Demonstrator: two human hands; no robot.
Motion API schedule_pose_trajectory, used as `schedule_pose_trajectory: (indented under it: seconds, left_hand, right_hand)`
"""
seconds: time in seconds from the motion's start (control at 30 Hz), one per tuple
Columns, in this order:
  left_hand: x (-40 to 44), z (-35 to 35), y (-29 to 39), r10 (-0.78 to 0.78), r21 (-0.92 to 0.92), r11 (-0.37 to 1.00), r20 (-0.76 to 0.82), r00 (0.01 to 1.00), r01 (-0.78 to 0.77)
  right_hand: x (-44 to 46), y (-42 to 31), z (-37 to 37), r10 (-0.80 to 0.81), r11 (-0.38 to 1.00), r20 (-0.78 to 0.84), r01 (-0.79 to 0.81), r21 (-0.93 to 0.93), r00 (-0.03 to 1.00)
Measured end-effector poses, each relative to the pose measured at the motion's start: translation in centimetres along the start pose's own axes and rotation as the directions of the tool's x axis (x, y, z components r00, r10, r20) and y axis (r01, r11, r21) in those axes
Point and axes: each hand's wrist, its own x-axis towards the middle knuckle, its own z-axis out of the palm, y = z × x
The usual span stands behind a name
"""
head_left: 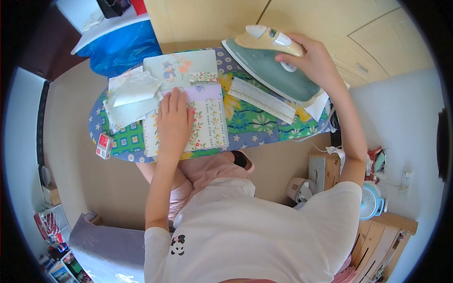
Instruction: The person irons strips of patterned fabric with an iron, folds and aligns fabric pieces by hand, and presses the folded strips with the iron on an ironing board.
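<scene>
My right hand (311, 61) is wrapped round the cream handle of a green clothes iron (264, 63), which rests tilted toward the right end of the ironing board (255, 137). My left hand (173, 115) lies flat, fingers stretched out, on a floral-patterned sheet (205, 125). Under its fingertips passes a lilac strip (203, 93). Above that is a pale sheet (179, 66) with an animal figure and flowers, and a small floral strip (204, 78) lies at its lower edge. Whether these are cloth or paper I cannot tell. Between sheets and iron lies a white printed strip (262, 100).
Crumpled pale pieces (134, 92) lie left of my left hand, with a small red and white box (104, 146) at the board's edge. The iron's cord (325, 123) hangs at the right. Pale cabinets (203, 21) stand behind; a blue bag (125, 49) hangs at upper left.
</scene>
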Motion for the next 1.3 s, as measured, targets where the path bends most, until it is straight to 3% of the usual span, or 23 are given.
schedule_pose_trajectory:
  seconds: [0.13,0.2,0.43,0.6,0.83,0.93,1.03,1.1,1.27,1.3]
  left_hand:
    - [1.1,-0.6,1.0,0.086,-0.002,0.996,-0.015,0.996,-0.086]
    - [2.4,-0.9,1.6,0.137,-0.002,0.991,-0.003,0.991,-0.137]
    - [5.0,1.0,2.6,0.316,-0.038,0.949,0.119,0.941,-0.313]
    - [4.9,1.5,2.8,0.338,-0.082,0.941,0.148,0.930,-0.329]
    - [3.3,2.0,3.6,0.394,-0.167,0.913,0.135,0.909,-0.371]
    - [2.7,1.8,4.1,0.364,-0.196,0.921,0.119,0.924,-0.338]
    - [2.7,1.4,4.0,0.398,-0.200,0.904,0.072,0.915,-0.378]
    - [3.1,1.3,4.0,0.427,-0.207,0.891,0.077,0.901,-0.404]
    - [5.2,3.4,5.3,0.550,-0.214,0.820,0.041,0.834,-0.531]
    - [5.6,4.0,5.8,0.600,-0.216,0.789,0.065,0.797,-0.576]
  right_hand:
    - [-4.0,-0.1,-0.2,0.084,0.990,0.085,-0.073,-0.120,0.993]
    - [-5.6,0.2,0.3,0.110,0.991,0.090,-0.102,-0.085,0.990]
    - [-7.9,2.4,4.3,-0.039,0.981,0.006,0.040,-0.192,0.999]
    - [-7.8,1.4,5.5,-0.029,0.940,-0.041,0.013,-0.342,0.999]
    - [-7.8,1.4,5.1,0.036,0.943,-0.022,-0.041,-0.331,0.999]
    - [-7.7,2.2,4.0,-0.083,0.963,-0.069,0.062,-0.262,0.994]
    - [-8.0,2.5,1.3,0.045,0.985,-0.114,-0.063,-0.163,0.992]
    - [-7.8,4.3,-0.3,0.181,0.983,-0.152,-0.179,0.028,0.972]
    - [-7.3,7.6,-1.5,0.229,0.969,-0.173,-0.241,-0.054,0.958]
    - [-7.2,8.3,-1.4,0.249,0.951,-0.169,-0.274,-0.141,0.953]
